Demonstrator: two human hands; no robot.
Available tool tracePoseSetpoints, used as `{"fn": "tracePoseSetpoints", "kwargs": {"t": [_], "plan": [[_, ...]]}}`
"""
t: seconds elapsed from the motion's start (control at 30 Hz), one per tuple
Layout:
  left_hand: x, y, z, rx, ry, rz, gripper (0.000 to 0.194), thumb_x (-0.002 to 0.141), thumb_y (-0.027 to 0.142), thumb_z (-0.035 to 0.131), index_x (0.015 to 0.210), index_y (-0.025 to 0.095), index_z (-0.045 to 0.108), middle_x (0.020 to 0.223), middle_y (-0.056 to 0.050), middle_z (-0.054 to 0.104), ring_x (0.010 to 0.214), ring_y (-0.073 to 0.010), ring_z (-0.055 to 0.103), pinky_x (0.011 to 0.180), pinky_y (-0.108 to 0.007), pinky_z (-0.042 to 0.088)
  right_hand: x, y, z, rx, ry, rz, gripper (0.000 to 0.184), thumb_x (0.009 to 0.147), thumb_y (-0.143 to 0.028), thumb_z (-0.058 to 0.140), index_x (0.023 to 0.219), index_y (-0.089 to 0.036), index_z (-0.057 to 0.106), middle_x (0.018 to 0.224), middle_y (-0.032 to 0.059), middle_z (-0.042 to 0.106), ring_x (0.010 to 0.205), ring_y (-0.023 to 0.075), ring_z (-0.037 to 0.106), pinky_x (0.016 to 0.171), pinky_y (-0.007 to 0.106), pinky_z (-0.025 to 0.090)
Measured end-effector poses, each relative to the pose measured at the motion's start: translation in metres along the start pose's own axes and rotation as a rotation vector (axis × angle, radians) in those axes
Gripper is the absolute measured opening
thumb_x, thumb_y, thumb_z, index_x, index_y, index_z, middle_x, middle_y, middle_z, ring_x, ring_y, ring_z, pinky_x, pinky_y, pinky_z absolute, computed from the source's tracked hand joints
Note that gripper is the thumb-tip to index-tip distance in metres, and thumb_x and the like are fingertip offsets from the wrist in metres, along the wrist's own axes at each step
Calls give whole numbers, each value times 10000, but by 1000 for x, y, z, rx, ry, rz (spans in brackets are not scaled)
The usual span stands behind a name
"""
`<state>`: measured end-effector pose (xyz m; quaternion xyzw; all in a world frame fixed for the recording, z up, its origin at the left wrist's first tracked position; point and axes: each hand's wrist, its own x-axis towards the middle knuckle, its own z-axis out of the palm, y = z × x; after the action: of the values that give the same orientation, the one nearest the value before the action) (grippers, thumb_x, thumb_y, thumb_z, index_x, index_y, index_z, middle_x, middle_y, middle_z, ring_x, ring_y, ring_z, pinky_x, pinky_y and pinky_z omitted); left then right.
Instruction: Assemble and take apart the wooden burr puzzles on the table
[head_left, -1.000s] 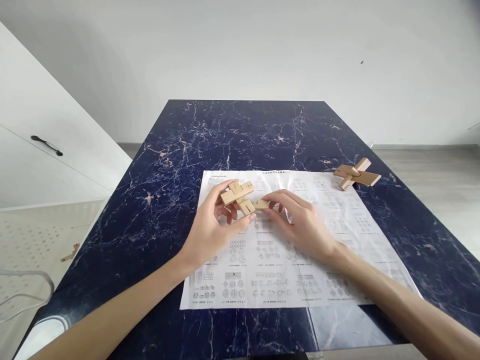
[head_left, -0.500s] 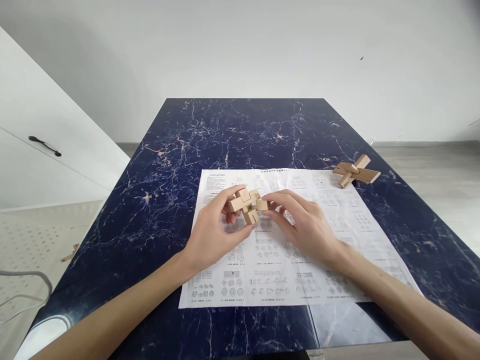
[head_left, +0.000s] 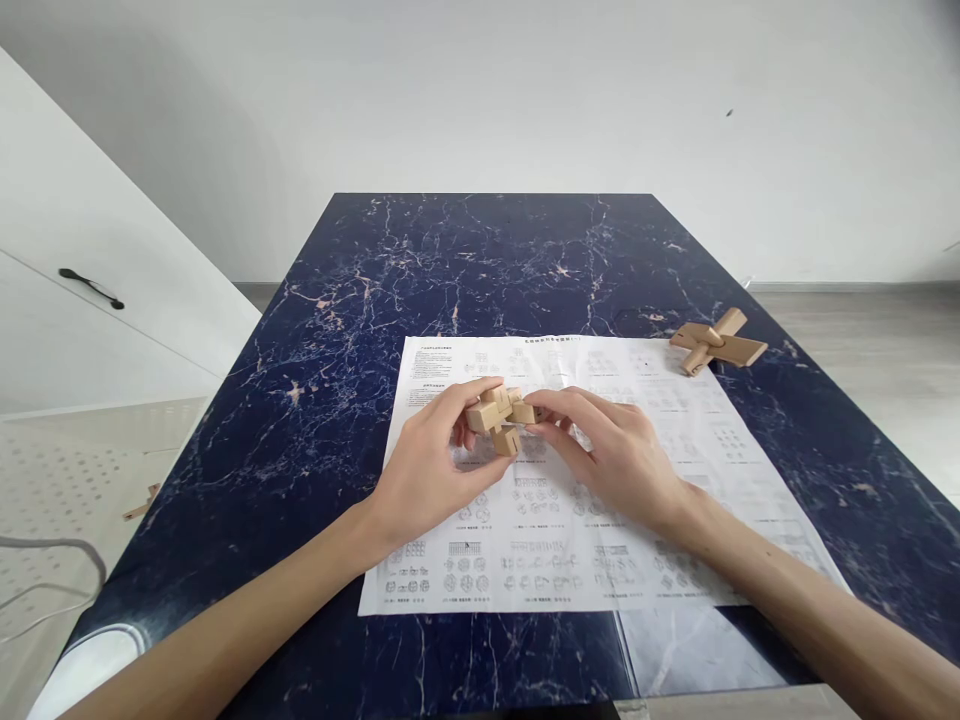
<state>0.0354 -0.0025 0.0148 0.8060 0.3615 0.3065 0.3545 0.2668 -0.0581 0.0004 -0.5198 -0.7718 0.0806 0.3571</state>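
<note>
Interlocking blocks of light wood form a puzzle (head_left: pixel 491 412) above the printed sheet. My left hand (head_left: pixel 431 460) closes round its left side, with fingers behind and the thumb along the lower block. Pinched between the thumb and fingers of my right hand (head_left: pixel 611 440) is a wooden piece (head_left: pixel 528 412) at the puzzle's right side. Whether this piece is locked in or loose cannot be told. Beneath both hands lies the creased instruction sheet (head_left: pixel 442 590), printed with rows of small diagrams and text.
Another wooden puzzle (head_left: pixel 718 342), cross-shaped, rests at the sheet's upper right corner. The dark blue marbled table (head_left: pixel 465 270) has a wall behind it. A white cabinet (head_left: pixel 97 230) stands left, and a round white object (head_left: pixel 94 665) is at the lower left with a cable (head_left: pixel 90 560) nearby.
The held puzzle has tilted in my left hand, so its lower block sits slightly lower and its top faces show less. My right hand keeps its pinch with hardly any shift.
</note>
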Motion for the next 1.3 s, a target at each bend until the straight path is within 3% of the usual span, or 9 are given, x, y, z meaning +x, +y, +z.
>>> {"fn": "tracePoseSetpoints", "kwargs": {"t": [0.23,0.37,0.5,0.7,0.8,0.93,1.03,1.17,1.3], "plan": [[-2,-1,1,77,-9,59,594,918,259,836,1449,322,579,1112,-11,691,864,-175,644,822,-341,607,0,-6,-2,24,10,-114,221,1125,-229,566,1290,-222,712,980,78,806,693,183,714,580,313,542],[-2,-2,0,87,22,123,605,892,260,873,1431,320,606,1203,-32,628,1035,-206,665,960,-388,606,0,-8,-3,35,14,-149,201,1123,-225,585,1283,-235,707,980,71,804,683,176,707,576,312,550],[-1,-1,-1,25,-32,81,627,878,258,886,1434,328,606,1300,-41,685,1092,-230,687,957,-393,609,-1,-8,-5,85,18,-163,196,1106,-227,635,1294,-235,690,1011,73,803,708,180,724,582,316,563],[3,5,-7,-281,-93,-77,649,861,263,896,1449,278,622,1239,-37,768,1029,-221,737,937,-378,626,0,-10,-6,301,79,-18,255,1104,-250,627,1358,-260,619,1048,59,779,843,205,759,765,379,641],[6,4,-11,-454,-142,-149,681,859,275,907,1473,270,611,1269,-50,758,1075,-228,743,973,-387,627,1,-8,-6,303,120,75,268,1107,-285,609,1370,-252,572,1071,56,747,841,197,748,742,368,633],[7,2,-11,-615,-222,-137,710,832,255,930,1472,279,624,1280,-62,732,1094,-236,727,945,-391,642,3,-5,-6,234,22,49,197,1125,-329,571,1291,-221,576,1086,73,732,856,191,727,703,322,595],[7,3,-11,-646,-273,-92,692,788,230,956,1416,290,673,1320,-62,696,1120,-242,716,935,-393,652,2,-5,-8,163,-34,-25,173,1143,-351,521,1185,-197,588,912,35,703,686,157,646,597,285,515],[7,4,-13,-511,-299,-28,677,733,287,1001,1355,311,736,1365,-64,669,1059,-230,701,836,-359,648,2,-6,-11,157,-82,-112,269,1159,-392,451,1031,-190,573,737,-19,578,555,130,500,529,279,403],[8,2,-15,-416,-282,63,685,706,326,1014,1340,313,756,1312,-71,711,1085,-268,701,835,-383,635,2,-11,-12,262,-131,-83,351,1162,-427,430,886,-222,500,672,-48,496,524,113,421,511,275,336]]}}
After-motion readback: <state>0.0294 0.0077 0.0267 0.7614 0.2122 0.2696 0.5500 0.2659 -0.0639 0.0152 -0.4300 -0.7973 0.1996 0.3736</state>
